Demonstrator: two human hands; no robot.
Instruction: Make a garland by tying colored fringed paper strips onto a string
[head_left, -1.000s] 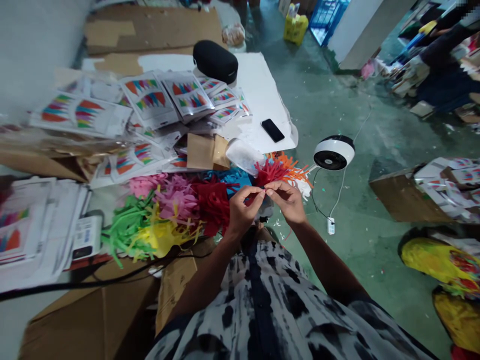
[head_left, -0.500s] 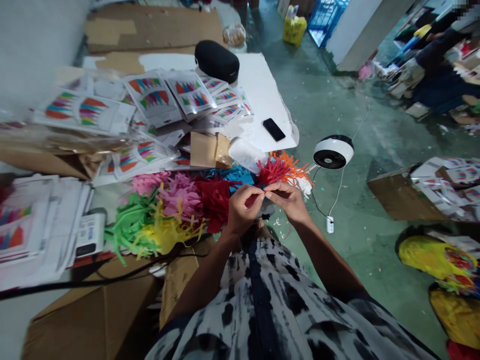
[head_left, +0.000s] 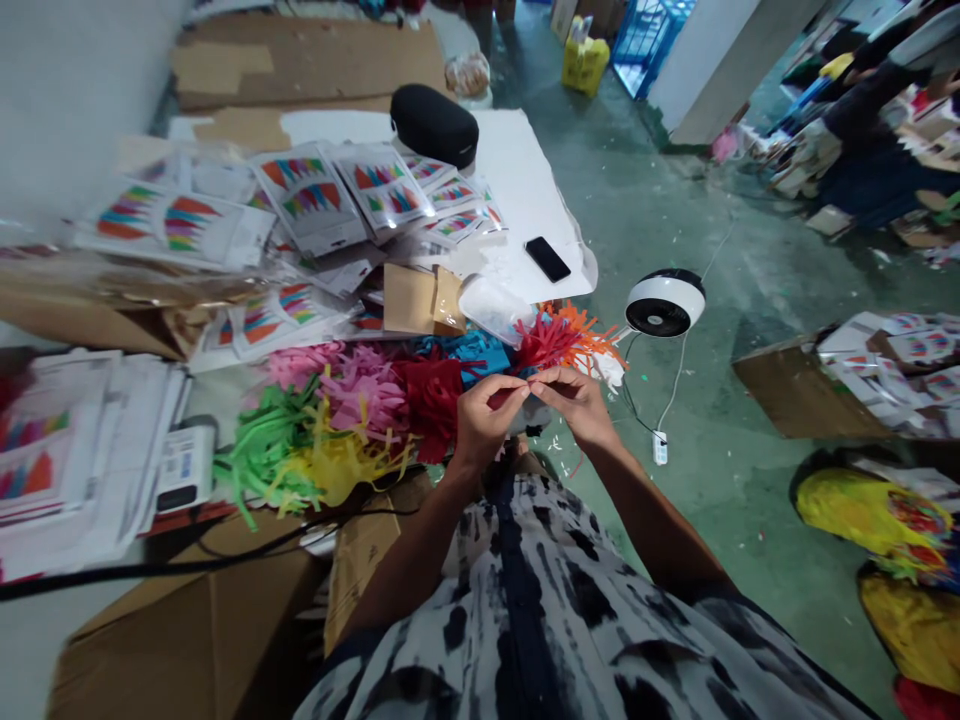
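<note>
My left hand [head_left: 484, 415] and my right hand [head_left: 576, 402] meet fingertip to fingertip above the table's front edge. Both are closed in a pinch, and whatever lies between the fingertips is too small to make out. Just beyond them are red-pink paper fringe [head_left: 546, 342] and orange fringe [head_left: 581, 330]. Left of my left hand lies dark red fringe [head_left: 429, 400], with blue fringe [head_left: 480, 355] behind it. Farther left are pink-purple fringe [head_left: 364, 390], green fringe [head_left: 274, 445] and yellow fringe [head_left: 337, 472]. A clear plastic tray [head_left: 495, 308] sits behind the blue fringe.
Printed packets [head_left: 307, 195] cover the back left, with a black case [head_left: 435, 125] and a phone [head_left: 547, 259] nearby. A white fan [head_left: 666, 302] and power strip [head_left: 660, 448] stand to the right. A carton [head_left: 810, 385] is farther right; another person [head_left: 870, 140] is at the upper right.
My hands stay pinched together in nearly the same place. The whole view has shifted very slightly; nothing on the table has visibly been moved.
</note>
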